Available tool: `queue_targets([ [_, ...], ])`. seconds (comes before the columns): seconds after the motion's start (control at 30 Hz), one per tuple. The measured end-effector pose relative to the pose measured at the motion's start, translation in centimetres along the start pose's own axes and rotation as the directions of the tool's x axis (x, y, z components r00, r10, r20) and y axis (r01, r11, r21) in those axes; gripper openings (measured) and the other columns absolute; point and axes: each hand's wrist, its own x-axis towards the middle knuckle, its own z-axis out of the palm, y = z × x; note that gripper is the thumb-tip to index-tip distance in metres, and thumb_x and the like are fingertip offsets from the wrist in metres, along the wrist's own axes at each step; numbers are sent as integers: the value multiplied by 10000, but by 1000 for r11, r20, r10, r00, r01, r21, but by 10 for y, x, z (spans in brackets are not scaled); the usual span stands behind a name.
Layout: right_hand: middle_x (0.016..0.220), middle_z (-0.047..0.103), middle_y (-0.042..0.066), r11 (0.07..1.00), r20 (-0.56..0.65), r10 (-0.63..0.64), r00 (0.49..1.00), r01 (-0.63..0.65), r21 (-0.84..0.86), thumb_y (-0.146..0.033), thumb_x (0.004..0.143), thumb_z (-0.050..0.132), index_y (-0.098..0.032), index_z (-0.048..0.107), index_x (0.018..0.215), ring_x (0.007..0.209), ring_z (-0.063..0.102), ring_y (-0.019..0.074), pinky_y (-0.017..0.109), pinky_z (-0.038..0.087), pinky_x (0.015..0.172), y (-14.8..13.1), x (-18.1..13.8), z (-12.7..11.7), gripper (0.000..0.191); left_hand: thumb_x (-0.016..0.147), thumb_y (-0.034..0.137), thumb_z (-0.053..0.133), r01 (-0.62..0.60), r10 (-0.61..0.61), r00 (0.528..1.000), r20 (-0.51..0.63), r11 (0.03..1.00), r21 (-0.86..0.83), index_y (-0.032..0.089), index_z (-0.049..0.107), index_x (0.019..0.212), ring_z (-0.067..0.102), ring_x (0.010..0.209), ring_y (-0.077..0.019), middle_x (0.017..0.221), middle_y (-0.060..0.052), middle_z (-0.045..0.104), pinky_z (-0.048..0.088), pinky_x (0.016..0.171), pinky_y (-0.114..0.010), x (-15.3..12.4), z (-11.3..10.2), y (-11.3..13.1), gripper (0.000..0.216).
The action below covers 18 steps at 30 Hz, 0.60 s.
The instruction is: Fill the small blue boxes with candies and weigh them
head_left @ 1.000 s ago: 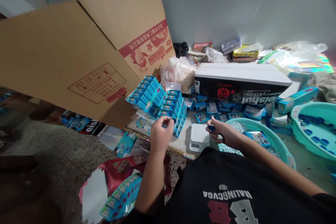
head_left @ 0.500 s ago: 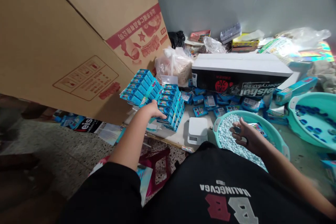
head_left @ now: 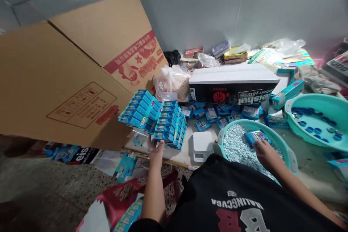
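My left hand (head_left: pixel 156 149) is at the lower front edge of stacked blue boxes (head_left: pixel 167 121), thumb and fingers apart. It seems to touch the nearest row from below; its fingertips are partly hidden. My right hand (head_left: pixel 268 154) is over the near rim of a turquoise basin (head_left: pixel 288 148), fingers closed on the near edge of a blue printed box (head_left: pixel 255 136). That box lies over pale blue and white pellets (head_left: pixel 236 145). A second set of blue boxes (head_left: pixel 138 108) leans beside the first stack on the left.
A small white scale (head_left: pixel 202 143) sits between stack and basin. Loose blue boxes (head_left: pixel 211 114) lie before a long black and white carton (head_left: pixel 231 87). Another turquoise basin (head_left: pixel 337 110) holds dark blue caps. A tall cardboard box (head_left: pixel 81 79) stands left.
My left hand has moved from the stack's side down to its lower front edge. My right hand has lowered from above the pellets onto the blue box. The camera view has shifted.
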Motion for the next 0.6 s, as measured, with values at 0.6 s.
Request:
queue_targets([
  [0.6, 1068, 564, 149, 982, -228, -143, 963, 167, 91, -319, 814, 542, -250, 678, 899, 953, 637, 336, 543, 552, 901, 30, -27, 36, 175, 647, 390, 834, -80, 99, 949, -299, 994, 74, 131, 357, 1445, 428, 1449, -382, 1452, -247, 472, 362, 1218, -514, -3, 51, -15, 965],
])
